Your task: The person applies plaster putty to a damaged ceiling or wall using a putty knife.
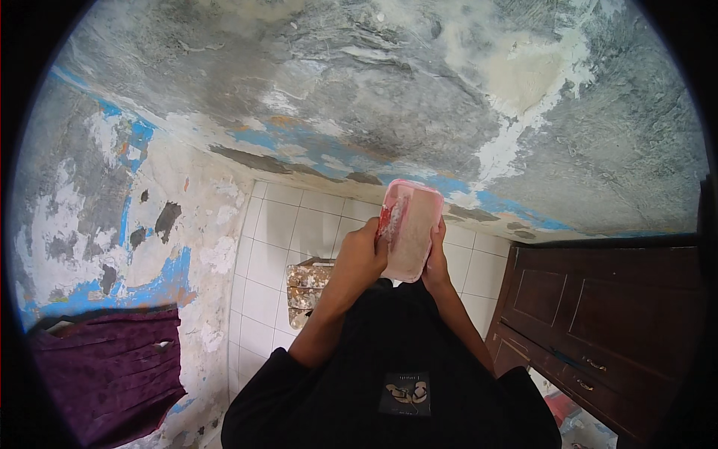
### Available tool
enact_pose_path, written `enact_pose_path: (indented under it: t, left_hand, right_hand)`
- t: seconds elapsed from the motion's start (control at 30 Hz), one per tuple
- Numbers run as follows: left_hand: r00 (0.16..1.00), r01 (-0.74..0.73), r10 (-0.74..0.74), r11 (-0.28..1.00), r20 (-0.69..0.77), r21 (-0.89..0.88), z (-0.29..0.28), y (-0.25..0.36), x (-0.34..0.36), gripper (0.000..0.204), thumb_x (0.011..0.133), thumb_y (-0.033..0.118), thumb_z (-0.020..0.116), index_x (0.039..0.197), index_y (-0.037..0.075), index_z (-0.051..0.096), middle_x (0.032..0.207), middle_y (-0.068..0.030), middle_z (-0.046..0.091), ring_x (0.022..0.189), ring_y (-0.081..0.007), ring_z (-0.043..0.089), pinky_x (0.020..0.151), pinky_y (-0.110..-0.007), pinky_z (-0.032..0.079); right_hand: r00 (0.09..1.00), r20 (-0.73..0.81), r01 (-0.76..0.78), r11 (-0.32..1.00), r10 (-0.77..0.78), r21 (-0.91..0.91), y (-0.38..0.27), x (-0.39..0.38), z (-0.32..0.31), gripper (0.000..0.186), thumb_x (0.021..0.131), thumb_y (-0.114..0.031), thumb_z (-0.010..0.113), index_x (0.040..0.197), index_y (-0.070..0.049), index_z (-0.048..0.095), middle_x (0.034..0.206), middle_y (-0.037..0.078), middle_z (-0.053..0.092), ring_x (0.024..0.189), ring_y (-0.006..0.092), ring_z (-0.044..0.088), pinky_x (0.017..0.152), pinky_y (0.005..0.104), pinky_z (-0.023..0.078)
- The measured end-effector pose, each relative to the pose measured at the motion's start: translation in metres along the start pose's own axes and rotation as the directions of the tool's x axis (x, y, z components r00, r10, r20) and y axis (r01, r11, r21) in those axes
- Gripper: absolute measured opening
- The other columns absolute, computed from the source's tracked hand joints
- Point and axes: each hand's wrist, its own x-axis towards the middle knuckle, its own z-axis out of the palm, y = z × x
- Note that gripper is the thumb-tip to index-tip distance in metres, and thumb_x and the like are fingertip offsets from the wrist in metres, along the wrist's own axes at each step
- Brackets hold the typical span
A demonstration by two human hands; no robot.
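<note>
At the bottom centre of the frame, nearest to view, is the person's black shirt (336,374); its dark rectangular print (404,393) carries two pale sandal-like shapes and small inverted lettering, too small for me to read reliably. Above it, slightly right of the frame's centre, a pink tray (415,236) is held by both hands, long axis near vertical in the frame. The left hand (364,251) grips the tray's left long side, thumb against the wall, opening limited to the wall's thickness. The right hand (435,258) holds the right long side in a similarly narrow grip; from where I stand, the fingertips beneath cannot be seen. The tray's interior is beige, with red and whitish smears along its left side; no label shows on it. Farther off, a dark wooden cabinet (598,299) with metal handles occupies the lower right, and a purple cloth (112,374) the lower left. A paint-spattered slatted piece (308,284) stands left of centre on white floor tiles (250,292). A patchy grey wall (374,82) fills the upper frame.
</note>
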Motion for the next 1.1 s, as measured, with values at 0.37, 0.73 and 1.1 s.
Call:
enact_pose_path:
  t: [0.37, 0.73, 1.1]
  left_hand:
    - [0.994, -0.070, 0.061, 0.993, 0.091, 0.096, 0.046, -0.006, 0.003, 0.017, 0.084, 0.004, 0.055, 0.096, -0.009, 0.055, 0.081, -0.0346, 0.063, 0.073, -0.0530, 0.063, 0.070, -0.059, 0.050]
    - [0.997, -0.056, 0.054, 0.998, 0.047, 0.032, 0.041, -0.014, 0.008, 0.018, 0.088, 0.008, 0.061, 0.097, -0.007, 0.060, 0.074, -0.0284, 0.064, 0.070, -0.0444, 0.066, 0.061, -0.048, 0.051]
    - [0.978, 0.191, -0.141, 0.898, 0.152, -0.396, 0.004, -0.030, 0.005, 0.021, 0.098, 0.007, 0.060, 0.117, -0.004, 0.063, 0.089, -0.0066, 0.071, 0.076, -0.0089, 0.064, 0.067, -0.026, 0.052]
  right_hand:
    - [1.000, 0.001, 0.008, 1.000, -0.008, -0.002, 0.001, -0.004, -0.001, 0.062, 0.109, -0.040, 0.034, 0.158, -0.014, 0.007, 0.159, 0.013, 0.022, 0.147, 0.0253, 0.026, 0.119, 0.0410, 0.026]
    - [1.000, -0.014, 0.027, 1.000, -0.027, -0.015, 0.007, 0.001, -0.006, 0.062, 0.109, -0.040, 0.035, 0.158, -0.014, 0.008, 0.158, 0.013, 0.023, 0.146, 0.0248, 0.026, 0.119, 0.0407, 0.026]
    - [0.999, -0.015, 0.034, 0.999, -0.034, 0.007, 0.001, 0.007, 0.000, 0.062, 0.109, -0.038, 0.034, 0.158, -0.014, 0.004, 0.156, 0.015, 0.025, 0.144, 0.0249, 0.031, 0.117, 0.0407, 0.030]
